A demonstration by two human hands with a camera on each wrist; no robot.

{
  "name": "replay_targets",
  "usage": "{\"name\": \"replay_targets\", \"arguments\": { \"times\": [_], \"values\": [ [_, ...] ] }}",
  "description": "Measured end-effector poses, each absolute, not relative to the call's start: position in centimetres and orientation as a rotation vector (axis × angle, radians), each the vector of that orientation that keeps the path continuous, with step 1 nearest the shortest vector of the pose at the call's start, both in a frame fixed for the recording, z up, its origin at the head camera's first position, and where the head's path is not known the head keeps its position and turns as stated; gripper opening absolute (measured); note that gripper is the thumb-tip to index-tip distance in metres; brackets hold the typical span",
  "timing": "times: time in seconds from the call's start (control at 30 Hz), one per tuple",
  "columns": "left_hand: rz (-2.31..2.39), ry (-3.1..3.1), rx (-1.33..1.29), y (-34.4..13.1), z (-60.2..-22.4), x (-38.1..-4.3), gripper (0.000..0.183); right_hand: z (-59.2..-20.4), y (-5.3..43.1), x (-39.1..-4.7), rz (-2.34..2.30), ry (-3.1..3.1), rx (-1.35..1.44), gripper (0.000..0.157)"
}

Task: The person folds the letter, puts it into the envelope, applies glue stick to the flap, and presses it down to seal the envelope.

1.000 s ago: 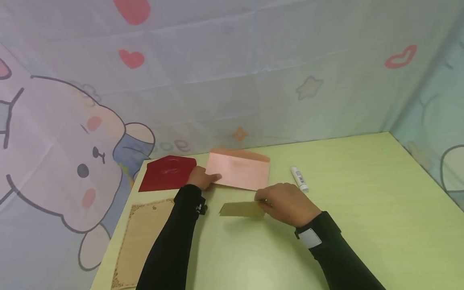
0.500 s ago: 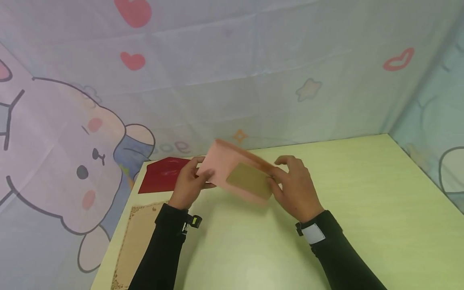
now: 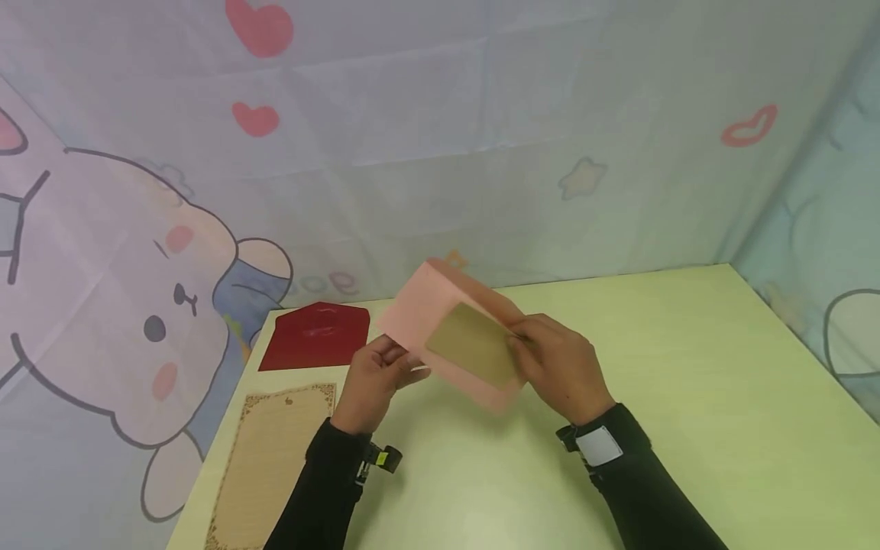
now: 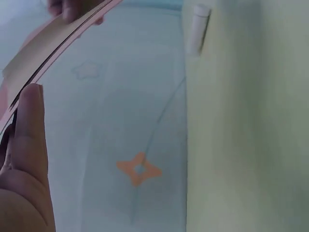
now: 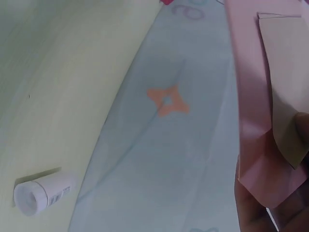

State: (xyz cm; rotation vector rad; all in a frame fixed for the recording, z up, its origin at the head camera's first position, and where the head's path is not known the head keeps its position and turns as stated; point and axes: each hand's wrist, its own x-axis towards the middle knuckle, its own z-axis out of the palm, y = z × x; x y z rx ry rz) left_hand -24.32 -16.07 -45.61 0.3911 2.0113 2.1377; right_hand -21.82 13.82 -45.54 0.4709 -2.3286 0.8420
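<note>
Tilted above the table is a pink envelope (image 3: 406,309), its flap (image 3: 481,289) raised along the upper edge. A folded piece of brown paper (image 3: 470,344) lies flat against its front. My right hand (image 3: 560,367) pinches both at their right end; in the right wrist view, the thumb (image 5: 303,126) presses on the brown paper (image 5: 289,72) while fingers wrap behind the envelope (image 5: 251,96). At the envelope's lower left edge is my left hand (image 3: 376,386), its thumb extended and fingers loosely bent. The left wrist view shows that thumb (image 4: 30,125) right at the edge.
A red envelope (image 3: 318,336) lies at the table's back left, with a bordered sheet of tan letter paper (image 3: 275,458) in front of it. A white glue stick (image 5: 46,193) lies on the table (image 3: 687,397) near the back edge. Printed cloth (image 3: 412,153) hangs behind.
The pink envelope has been lifted off the table and tilted, with the brown paper brought against it. My left hand's thumb has slid off its front, down to the lower edge.
</note>
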Motion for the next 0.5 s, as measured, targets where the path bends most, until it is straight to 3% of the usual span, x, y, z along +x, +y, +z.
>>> {"name": "replay_targets", "arguments": {
  "times": [0.3, 0.5],
  "values": [
    [1.929, 1.968, 0.674, -14.3, -47.3, -23.7, 0.048, -45.8, 13.6, -21.7, 0.899, -2.319, 0.465, 0.011],
    [1.968, 2.054, 0.703, -13.5, -47.6, -23.6, 0.043, -46.2, 13.1, -21.8, 0.826, -2.287, 0.395, 0.007]
  ]
}}
